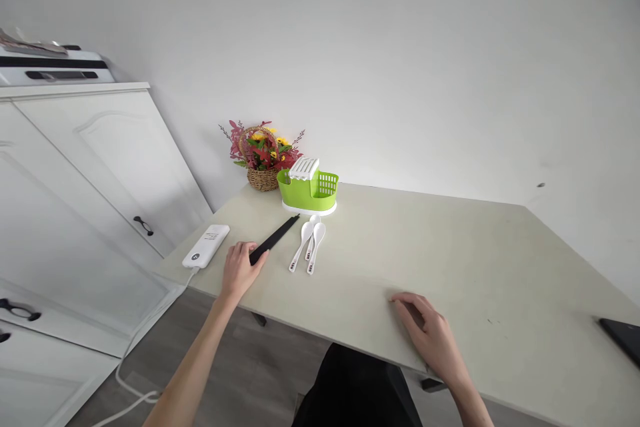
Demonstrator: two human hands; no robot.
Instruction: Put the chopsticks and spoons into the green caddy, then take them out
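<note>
My left hand [241, 268] is closed around the near end of a bundle of black chopsticks [275, 239], which lie slantwise on the table with their tips pointing away. Just right of them, several white spoons [311, 243] lie fanned out, bowls at the far end and partly overlapping. Behind the spoons stands a green utensil basket [301, 195] with a white slatted top piece and white base. Nearer the front edge on the right, my right hand [429, 332] rests on the tabletop, fingers curled and thumb against the index finger, nothing visible in it.
A wicker basket of artificial flowers [263, 177] stands behind the green basket. At left lies a white power bank [206, 245] with a cable trailing off the table [380, 240]. White cabinets [95, 193] flank the left side. A dark flat object [623, 339] sits at far right.
</note>
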